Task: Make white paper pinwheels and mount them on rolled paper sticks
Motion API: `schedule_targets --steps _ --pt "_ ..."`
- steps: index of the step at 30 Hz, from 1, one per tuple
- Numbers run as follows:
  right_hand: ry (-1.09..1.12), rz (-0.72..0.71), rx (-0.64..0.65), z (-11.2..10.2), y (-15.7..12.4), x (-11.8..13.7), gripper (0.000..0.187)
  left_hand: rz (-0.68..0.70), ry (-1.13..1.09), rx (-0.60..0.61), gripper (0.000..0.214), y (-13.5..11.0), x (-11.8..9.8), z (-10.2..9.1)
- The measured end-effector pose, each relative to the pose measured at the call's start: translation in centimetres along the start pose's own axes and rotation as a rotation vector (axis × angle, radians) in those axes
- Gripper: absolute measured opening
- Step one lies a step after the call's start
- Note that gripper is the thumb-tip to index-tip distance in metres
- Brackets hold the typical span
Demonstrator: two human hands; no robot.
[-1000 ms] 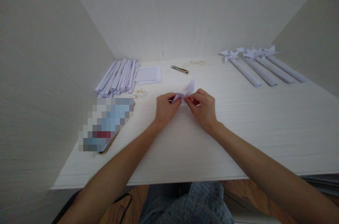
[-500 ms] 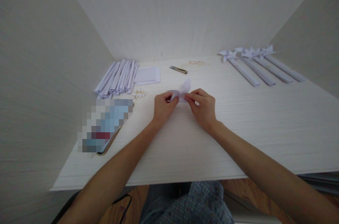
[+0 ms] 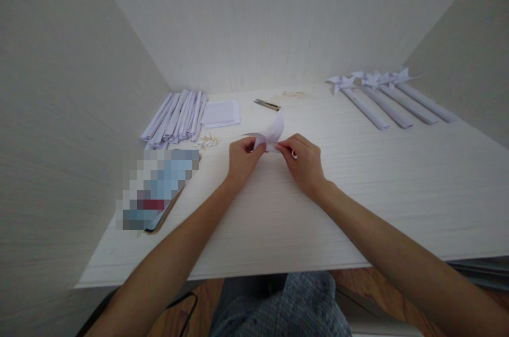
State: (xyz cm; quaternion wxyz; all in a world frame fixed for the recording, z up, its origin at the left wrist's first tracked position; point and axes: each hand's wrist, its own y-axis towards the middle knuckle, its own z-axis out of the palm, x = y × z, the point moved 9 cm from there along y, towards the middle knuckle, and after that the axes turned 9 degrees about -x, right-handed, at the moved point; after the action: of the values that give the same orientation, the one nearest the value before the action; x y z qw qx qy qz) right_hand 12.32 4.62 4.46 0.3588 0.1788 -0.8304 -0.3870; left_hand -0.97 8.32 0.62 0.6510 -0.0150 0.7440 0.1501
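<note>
A white paper pinwheel (image 3: 274, 128) with curved blades is held just over the middle of the table. My left hand (image 3: 243, 161) grips its left side between thumb and fingers. From the right, my right hand (image 3: 303, 162) pinches the paper's near right edge with thumb and forefinger. One blade stands up at the back and another points left. The pinwheel's centre is partly covered by my fingers. Whether anything else sits in the pinch, I cannot tell.
Rolled paper tubes (image 3: 175, 119) lie at the back left, beside flat paper sheets (image 3: 220, 114) and small white-and-tan bits (image 3: 207, 140). Thread snips (image 3: 267, 105) lie at the back. A blurred-out phone-like object (image 3: 170, 183) is left. Several pinwheels on tubes (image 3: 366, 109) lie right. Walls surround the table.
The paper's blades have shifted: the upright one leans a little more left and looks wider, the left one reaches further left. Both hands have moved slightly left, still pinching.
</note>
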Motion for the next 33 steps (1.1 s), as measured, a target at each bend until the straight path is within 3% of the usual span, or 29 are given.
schedule_targets --steps 11,28,33 --pt "0.003 0.001 0.039 0.3 0.0 0.2 0.018 0.008 0.018 0.016 0.011 0.1 0.3 0.1" --pt "-0.094 0.051 0.134 1.1 -0.1 -0.2 0.022 0.103 0.162 -0.001 0.014 -0.5 -1.2 0.2" --pt "-0.004 0.04 0.106 1.0 -0.1 -0.1 0.019 0.109 0.19 0.011 0.014 -0.5 -1.3 0.3"
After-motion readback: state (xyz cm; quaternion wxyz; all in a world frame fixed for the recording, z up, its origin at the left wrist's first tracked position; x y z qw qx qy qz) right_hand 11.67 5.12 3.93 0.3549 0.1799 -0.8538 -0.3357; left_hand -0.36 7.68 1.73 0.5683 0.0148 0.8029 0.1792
